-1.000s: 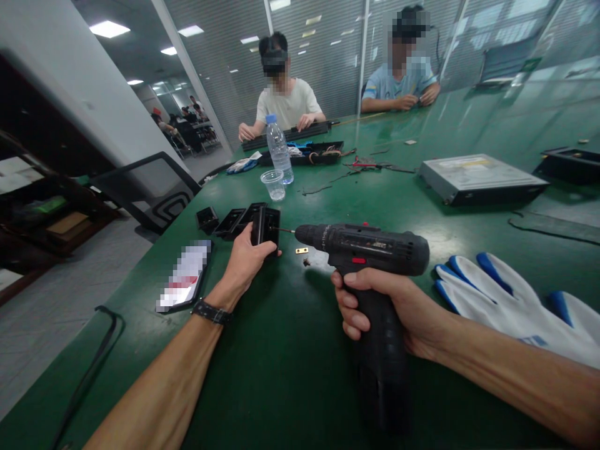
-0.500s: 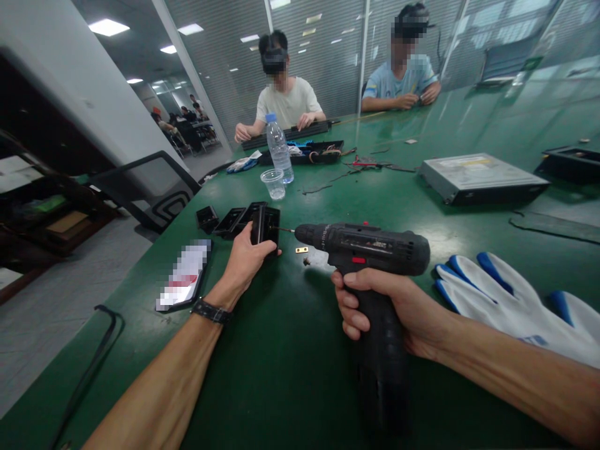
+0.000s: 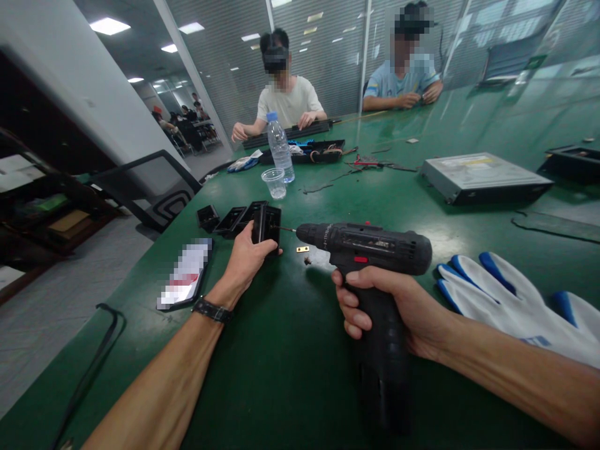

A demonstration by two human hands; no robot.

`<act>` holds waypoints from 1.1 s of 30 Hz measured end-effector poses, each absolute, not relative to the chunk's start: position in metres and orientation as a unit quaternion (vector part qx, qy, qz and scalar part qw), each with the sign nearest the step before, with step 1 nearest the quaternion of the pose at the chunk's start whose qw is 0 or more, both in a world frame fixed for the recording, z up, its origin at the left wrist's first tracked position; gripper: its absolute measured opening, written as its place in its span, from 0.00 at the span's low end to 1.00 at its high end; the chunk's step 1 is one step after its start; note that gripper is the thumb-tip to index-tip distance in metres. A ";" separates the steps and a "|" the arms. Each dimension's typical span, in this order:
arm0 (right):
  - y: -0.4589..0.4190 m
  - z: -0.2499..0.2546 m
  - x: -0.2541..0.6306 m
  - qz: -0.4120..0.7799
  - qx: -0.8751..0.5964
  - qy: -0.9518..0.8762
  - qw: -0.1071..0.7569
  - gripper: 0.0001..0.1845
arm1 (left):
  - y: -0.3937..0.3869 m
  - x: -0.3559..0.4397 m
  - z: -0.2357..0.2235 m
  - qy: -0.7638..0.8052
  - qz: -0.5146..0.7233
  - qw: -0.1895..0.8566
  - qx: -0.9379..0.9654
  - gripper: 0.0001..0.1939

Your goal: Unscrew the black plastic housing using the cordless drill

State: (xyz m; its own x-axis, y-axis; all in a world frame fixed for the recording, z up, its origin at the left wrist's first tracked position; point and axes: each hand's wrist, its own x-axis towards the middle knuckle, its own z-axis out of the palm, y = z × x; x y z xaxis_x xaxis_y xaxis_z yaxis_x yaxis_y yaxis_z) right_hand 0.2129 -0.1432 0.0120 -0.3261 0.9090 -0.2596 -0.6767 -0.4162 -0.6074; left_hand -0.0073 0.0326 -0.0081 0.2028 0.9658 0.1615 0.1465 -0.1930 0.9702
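My right hand (image 3: 375,300) is wrapped round the grip of a black cordless drill (image 3: 375,244), which points left. Its long thin bit reaches into the open side of a black plastic box-shaped part (image 3: 268,230); the tip is hidden inside. My left hand (image 3: 250,256) grips that part from the left, thumb along its lower edge, and holds it upright on the green table. Just below the bit lie a small brass-coloured plate (image 3: 302,249) with two holes and a few small dark screws (image 3: 307,260).
More black plastic parts (image 3: 229,222) stand behind my left hand. A phone (image 3: 185,275) lies left, white-and-blue gloves (image 3: 506,300) right. Further off are a plastic cup (image 3: 274,183), a water bottle (image 3: 280,150) and a silver disc drive (image 3: 485,178). Two people sit across the table.
Almost nothing differs. The whole view has shifted very slightly; both hands, the drill and the black part keep their positions relative to each other.
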 end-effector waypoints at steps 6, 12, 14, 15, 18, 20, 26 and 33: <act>-0.142 0.014 0.212 0.786 -0.298 -0.200 0.504 0.06 | 0.032 -0.007 -0.008 0.443 0.453 0.458 0.623 0.25; -0.144 0.014 0.213 0.787 -0.301 -0.198 0.501 0.06 | 0.033 -0.008 -0.009 0.442 0.453 0.461 0.622 0.25; -0.144 0.015 0.213 0.787 -0.301 -0.197 0.501 0.06 | 0.033 -0.008 -0.009 0.442 0.450 0.459 0.626 0.25; -0.144 0.015 0.213 0.787 -0.301 -0.197 0.502 0.06 | 0.033 -0.008 -0.008 0.442 0.450 0.459 0.625 0.25; -0.144 0.015 0.213 0.788 -0.297 -0.200 0.501 0.05 | 0.031 -0.007 -0.006 0.439 0.454 0.466 0.619 0.25; -0.143 0.015 0.213 0.789 -0.294 -0.202 0.501 0.05 | 0.030 -0.006 -0.005 0.440 0.454 0.468 0.617 0.25; -0.143 0.015 0.213 0.791 -0.289 -0.197 0.502 0.05 | 0.031 -0.006 -0.005 0.443 0.450 0.471 0.616 0.25; -0.144 0.013 0.213 0.789 -0.290 -0.200 0.503 0.06 | 0.029 -0.004 -0.004 0.449 0.453 0.459 0.618 0.25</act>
